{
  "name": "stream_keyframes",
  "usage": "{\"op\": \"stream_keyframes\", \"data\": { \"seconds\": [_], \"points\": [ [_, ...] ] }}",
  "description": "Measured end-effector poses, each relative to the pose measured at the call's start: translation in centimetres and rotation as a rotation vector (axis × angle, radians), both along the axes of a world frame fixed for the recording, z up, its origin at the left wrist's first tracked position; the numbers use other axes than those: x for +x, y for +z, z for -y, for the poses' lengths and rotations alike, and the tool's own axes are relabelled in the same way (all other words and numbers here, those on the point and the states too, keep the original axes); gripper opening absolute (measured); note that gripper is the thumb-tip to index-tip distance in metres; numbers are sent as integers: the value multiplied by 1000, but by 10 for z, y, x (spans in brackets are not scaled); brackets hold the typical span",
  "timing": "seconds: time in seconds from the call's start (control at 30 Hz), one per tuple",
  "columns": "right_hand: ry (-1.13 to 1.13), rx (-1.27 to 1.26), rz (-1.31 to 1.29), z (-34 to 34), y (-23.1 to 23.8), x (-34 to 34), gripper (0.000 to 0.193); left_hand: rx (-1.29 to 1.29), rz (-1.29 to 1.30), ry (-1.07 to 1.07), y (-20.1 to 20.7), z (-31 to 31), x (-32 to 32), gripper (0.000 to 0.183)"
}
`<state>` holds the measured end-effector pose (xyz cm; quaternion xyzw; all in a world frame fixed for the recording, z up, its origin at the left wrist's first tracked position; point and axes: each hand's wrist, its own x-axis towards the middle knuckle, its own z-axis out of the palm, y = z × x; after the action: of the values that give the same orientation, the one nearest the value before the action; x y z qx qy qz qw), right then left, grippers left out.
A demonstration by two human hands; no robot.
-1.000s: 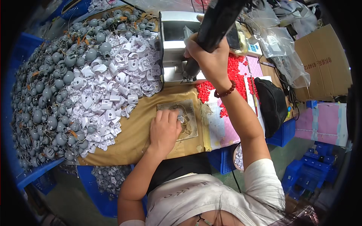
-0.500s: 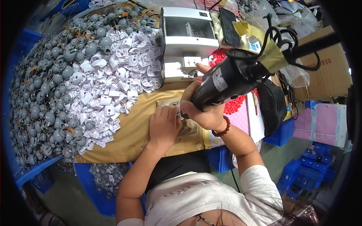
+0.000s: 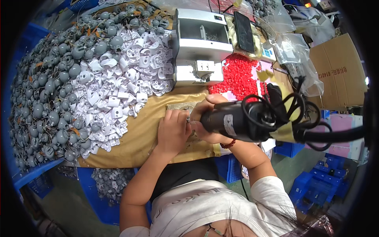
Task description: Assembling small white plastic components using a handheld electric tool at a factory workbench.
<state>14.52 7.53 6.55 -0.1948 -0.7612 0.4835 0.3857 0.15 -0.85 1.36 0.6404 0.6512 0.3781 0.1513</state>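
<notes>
My right hand (image 3: pixel 210 136) is wrapped round a black corded electric screwdriver (image 3: pixel 226 119). Its tail and looped cable point right, and its tip is hidden behind my fingers. Beside it, my left hand (image 3: pixel 172 128) rests with fingers bent together over a small pale block fixture (image 3: pixel 177 106) on the table. A small piece seems to be pinched at its fingertips, mostly hidden, so its kind cannot be made out. Just beyond my hands stands a white and grey screw feeder (image 3: pixel 203 45) with an open top tray.
White plastic housings (image 3: pixel 112 102) and grey ball-shaped parts with wires (image 3: pixel 37 112) are heaped at left. Small red parts (image 3: pixel 241 75) lie right of the feeder, below a phone (image 3: pixel 244 31). A cardboard box (image 3: pixel 337 73) stands far right; blue crates (image 3: pixel 316 183) sit lower right.
My right hand has drawn the screwdriver back from the feeder's front toward my left hand. The screwdriver's tail has swung down, so it lies more level. My left hand has hardly moved.
</notes>
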Motion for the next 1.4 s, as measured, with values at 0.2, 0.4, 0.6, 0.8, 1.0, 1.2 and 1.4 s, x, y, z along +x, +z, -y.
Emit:
{"op": "stream_keyframes", "data": {
  "seconds": [0.2,0.4,0.6,0.8,1.0,1.2,1.4],
  "points": [
    [-15,-54,-51,8,3,-3,45,21,-13,-43,-5,0,0,41],
    [64,-12,-28,0,-7,1,54,32,-14,-28,-6,2,1,42],
    [-14,255,122,-5,-12,-2,60,24,-47,21,-11,2,6,44],
    [-502,-305,-100,-48,6,9,41,-32,-47,62,-2,5,9,42],
    [-630,-276,-148,-75,-40,46,46,14,-2,28,-5,5,9,40],
    [-332,160,216,-20,-30,36,25,100,1,18,-12,12,13,36],
    [-191,19,260,-3,-51,17,16,107,3,15,-13,11,13,36]
  ]
}}
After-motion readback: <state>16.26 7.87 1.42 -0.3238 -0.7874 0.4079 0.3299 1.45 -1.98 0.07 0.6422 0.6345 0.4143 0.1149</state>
